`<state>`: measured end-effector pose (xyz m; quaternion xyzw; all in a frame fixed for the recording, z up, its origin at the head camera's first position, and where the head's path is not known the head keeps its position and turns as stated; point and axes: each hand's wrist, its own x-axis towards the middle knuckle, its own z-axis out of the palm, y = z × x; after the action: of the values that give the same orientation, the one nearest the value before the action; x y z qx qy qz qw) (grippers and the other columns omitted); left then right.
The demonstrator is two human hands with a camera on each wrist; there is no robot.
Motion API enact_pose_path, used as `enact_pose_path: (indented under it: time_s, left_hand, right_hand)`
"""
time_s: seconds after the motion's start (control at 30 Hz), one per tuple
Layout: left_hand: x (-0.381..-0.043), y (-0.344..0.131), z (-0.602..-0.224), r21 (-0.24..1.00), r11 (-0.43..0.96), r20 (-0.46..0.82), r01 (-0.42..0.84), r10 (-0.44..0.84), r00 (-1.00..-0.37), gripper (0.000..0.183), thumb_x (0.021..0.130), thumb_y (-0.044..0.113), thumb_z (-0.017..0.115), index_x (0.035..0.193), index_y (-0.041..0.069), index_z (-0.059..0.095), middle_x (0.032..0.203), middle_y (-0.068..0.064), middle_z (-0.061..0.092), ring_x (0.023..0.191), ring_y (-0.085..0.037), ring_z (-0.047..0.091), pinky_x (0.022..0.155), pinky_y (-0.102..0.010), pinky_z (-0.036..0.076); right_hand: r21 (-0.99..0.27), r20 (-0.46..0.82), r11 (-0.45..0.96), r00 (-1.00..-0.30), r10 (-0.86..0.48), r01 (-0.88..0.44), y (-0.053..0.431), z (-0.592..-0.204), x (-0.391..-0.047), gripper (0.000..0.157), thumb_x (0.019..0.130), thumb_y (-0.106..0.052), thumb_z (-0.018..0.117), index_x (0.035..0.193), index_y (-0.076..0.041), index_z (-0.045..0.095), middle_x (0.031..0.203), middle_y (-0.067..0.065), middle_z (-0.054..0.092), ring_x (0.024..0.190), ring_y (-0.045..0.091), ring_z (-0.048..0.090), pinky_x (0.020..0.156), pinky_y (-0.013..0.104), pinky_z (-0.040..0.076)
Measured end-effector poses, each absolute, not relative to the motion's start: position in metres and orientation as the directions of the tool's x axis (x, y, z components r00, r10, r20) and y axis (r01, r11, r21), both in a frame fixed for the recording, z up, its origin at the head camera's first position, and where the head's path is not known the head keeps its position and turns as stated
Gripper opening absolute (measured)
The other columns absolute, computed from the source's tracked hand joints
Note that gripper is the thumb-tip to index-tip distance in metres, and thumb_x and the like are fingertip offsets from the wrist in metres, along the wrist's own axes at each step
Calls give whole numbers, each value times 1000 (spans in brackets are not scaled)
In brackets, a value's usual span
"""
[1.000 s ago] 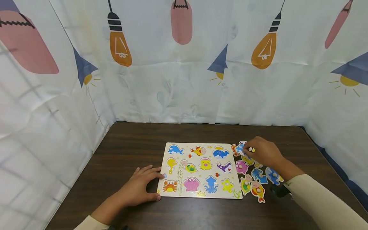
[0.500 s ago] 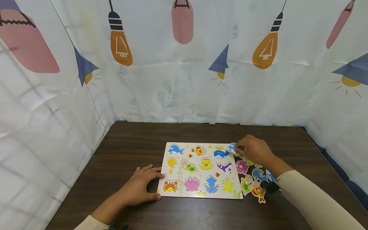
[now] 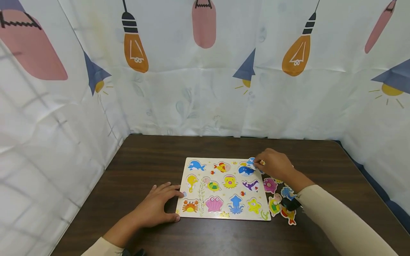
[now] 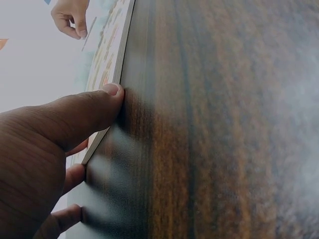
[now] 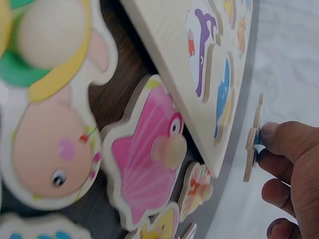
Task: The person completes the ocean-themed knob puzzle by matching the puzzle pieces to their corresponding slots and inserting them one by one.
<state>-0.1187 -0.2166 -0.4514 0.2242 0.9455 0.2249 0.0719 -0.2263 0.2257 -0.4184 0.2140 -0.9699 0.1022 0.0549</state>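
A wooden sea-animal puzzle board (image 3: 264, 200) lies on the dark table. My left hand (image 3: 157, 206) rests at its left end, fingers spread and fairly straight. In the left wrist view the thumb touches the board's front edge (image 4: 125, 47), with fingertips round the corner. Thumb and finger of my right hand (image 3: 276, 165) pinch a blue puzzle piece (image 3: 251, 161) over the board's far right corner, overlapping the blue whale recess (image 3: 246, 171). Seen edge-on in the right wrist view, the piece (image 5: 251, 144) is raised off the board, its knob mostly hidden by the fingertips.
Knobbed loose pieces lie along the board's right side: a pink shell (image 3: 270, 185), a turtle (image 3: 274, 205), a red-yellow fish (image 3: 289, 215), a blue piece (image 3: 287, 192) and several others partly under the right arm. A printed curtain (image 3: 205, 103) hangs behind the table (image 3: 153, 153).
My right hand has lifted the blue piece from the loose pile and carried it left over the board's far right corner. The left hand stays in place.
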Motion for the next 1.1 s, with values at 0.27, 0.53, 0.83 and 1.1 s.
enact_pose_path:
  time_s: [0.27, 0.53, 0.83, 1.1]
  left_hand:
    - [-119, -217, -451, 456, 795, -36, 399, 465, -885, 59, 76, 47, 88, 128, 30, 65, 152, 0, 51, 147, -39, 33, 113, -76, 12]
    - [-118, -217, -452, 460, 796, -41, 393, 462, -886, 59, 76, 46, 88, 128, 30, 65, 152, 0, 51, 148, -38, 32, 114, -75, 12]
    - [-118, -216, -451, 465, 796, -43, 387, 457, -888, 59, 75, 47, 89, 127, 31, 65, 151, 0, 51, 148, -38, 33, 115, -74, 11]
    - [-117, -216, -453, 470, 792, -35, 390, 458, -888, 59, 75, 46, 89, 127, 31, 65, 151, 0, 51, 148, -38, 33, 114, -75, 12]
  right_hand:
    - [-173, 148, 887, -901, -407, -429, 212, -420, -231, 16, 89, -30, 82, 102, -20, 82, 92, -8, 70, 85, 13, 57, 65, 31, 55]
    - [-174, 149, 886, -901, -407, -429, 200, -419, -231, 14, 90, -30, 80, 102, -22, 82, 92, -8, 69, 85, 13, 56, 65, 31, 54]
    - [-192, 144, 881, -900, -411, -433, 190, -422, -237, 15, 93, -34, 78, 103, -24, 81, 93, -10, 68, 87, 12, 56, 68, 33, 54]
    - [-212, 131, 869, -894, -428, -447, 175, -419, -239, 14, 93, -34, 78, 103, -25, 81, 95, -10, 68, 90, 12, 58, 72, 35, 56]
